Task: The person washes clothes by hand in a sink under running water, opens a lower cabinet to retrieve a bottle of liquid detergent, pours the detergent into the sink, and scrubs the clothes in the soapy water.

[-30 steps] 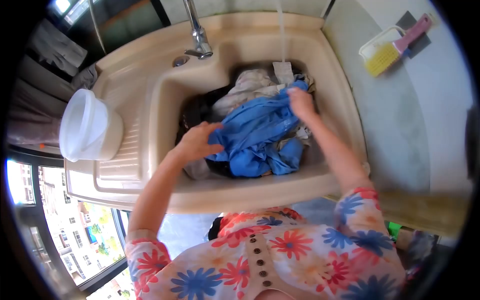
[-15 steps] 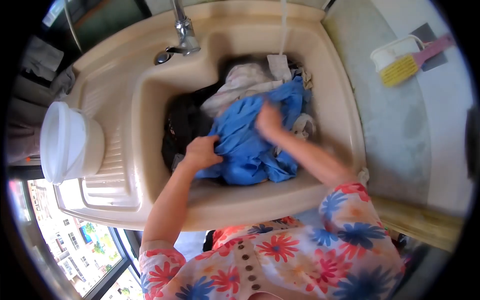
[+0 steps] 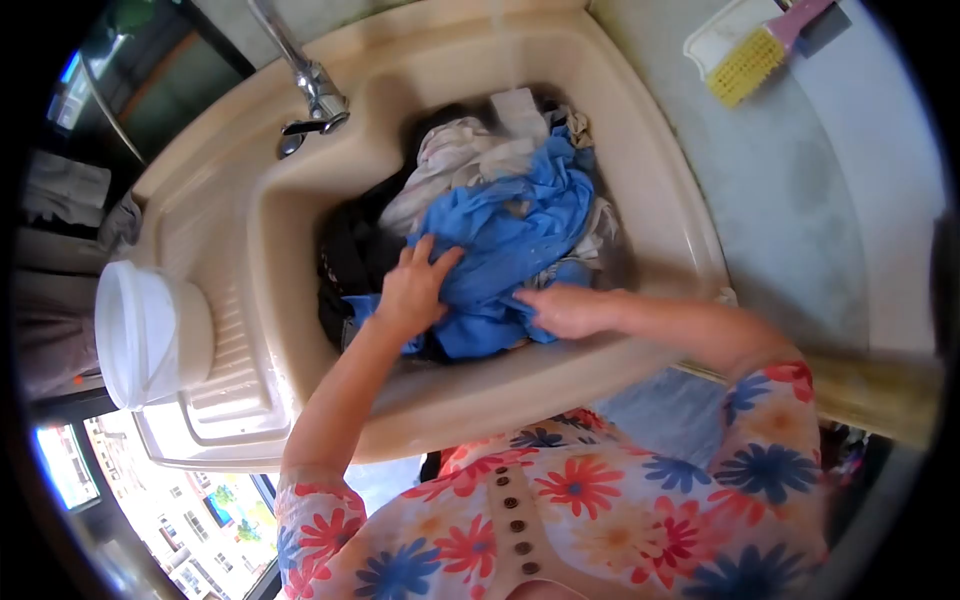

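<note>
A wet blue cloth lies bunched in the beige sink basin. On its left part rests my left hand, fingers spread over the fabric. At the cloth's lower right edge my right hand has its fingers closed on the blue fabric. White cloth lies behind the blue one, and black cloth lies to the left. Pale crumpled fabric shows at the right. Water falls in a thin stream near a white piece at the back.
A chrome faucet stands behind the basin. On the ribbed drainboard at the left sits a white bucket. A yellow brush with a pink handle lies on a white dish at the upper right.
My right hand has moved from the top of the blue cloth down to its lower right edge. My left hand's fingers have spread over the fabric. The view has shifted and tilted.
</note>
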{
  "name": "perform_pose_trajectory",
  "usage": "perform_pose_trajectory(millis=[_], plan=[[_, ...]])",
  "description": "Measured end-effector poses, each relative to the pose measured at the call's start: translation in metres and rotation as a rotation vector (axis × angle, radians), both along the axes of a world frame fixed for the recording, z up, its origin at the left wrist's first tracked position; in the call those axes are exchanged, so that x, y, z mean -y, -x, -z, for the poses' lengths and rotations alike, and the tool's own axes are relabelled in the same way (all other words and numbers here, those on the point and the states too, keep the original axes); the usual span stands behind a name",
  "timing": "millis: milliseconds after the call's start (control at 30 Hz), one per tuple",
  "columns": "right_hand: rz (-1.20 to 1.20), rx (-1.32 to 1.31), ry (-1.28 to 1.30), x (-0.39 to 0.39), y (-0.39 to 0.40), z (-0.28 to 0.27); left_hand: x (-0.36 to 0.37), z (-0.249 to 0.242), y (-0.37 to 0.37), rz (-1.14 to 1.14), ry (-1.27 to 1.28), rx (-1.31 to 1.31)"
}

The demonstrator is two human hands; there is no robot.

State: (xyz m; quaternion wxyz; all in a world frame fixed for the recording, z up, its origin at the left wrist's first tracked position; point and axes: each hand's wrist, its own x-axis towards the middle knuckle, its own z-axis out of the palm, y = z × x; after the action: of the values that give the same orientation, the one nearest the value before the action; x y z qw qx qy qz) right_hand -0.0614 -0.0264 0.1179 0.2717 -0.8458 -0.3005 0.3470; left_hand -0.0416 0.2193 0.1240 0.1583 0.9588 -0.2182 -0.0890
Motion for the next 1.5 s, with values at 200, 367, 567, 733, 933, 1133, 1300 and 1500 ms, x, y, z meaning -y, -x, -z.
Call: perform_pose_trajectory(millis=[200,367,567,733,933,1133,1300,1500], plan=[[-0.266,-0.104,0.283,-0.033,-0.006,-0.008,0.018,-0.032,-0.031,0.022,0.359,0.088],[0.203,0.014,0.021,-0.01,-0.018,-0.037,0.035,-0.117,-0.047,-0.152,0.508,-0.067],[0.565,0.304,-0.481,0.001,-0.049,0.01,0.061,-0.154,-0.062,-0.17,0.56,-0.108],[0.928,0.304,-0.42,0.04,-0.081,-0.089,0.01,-0.157,-0.061,-0.178,0.747,-0.496],[0.789,0.776,-0.17,0.061,-0.178,-0.014,-0.083,-0.006,-0.018,-0.528,0.495,-0.779],[0.264,0.628,-0.057,-0.105,-0.076,0.08,-0.038,0.034,0.012,-0.279,-0.002,-0.018],[0.373,0.707,-0.006,-0.01,-0.154,0.102,-0.043,-0.008,0.014,-0.205,-0.072,-0.446],[0.952,0.436,0.286,0.025,-0.174,0.074,-0.08,-0.022,0.025,-0.13,-0.115,-0.474]])
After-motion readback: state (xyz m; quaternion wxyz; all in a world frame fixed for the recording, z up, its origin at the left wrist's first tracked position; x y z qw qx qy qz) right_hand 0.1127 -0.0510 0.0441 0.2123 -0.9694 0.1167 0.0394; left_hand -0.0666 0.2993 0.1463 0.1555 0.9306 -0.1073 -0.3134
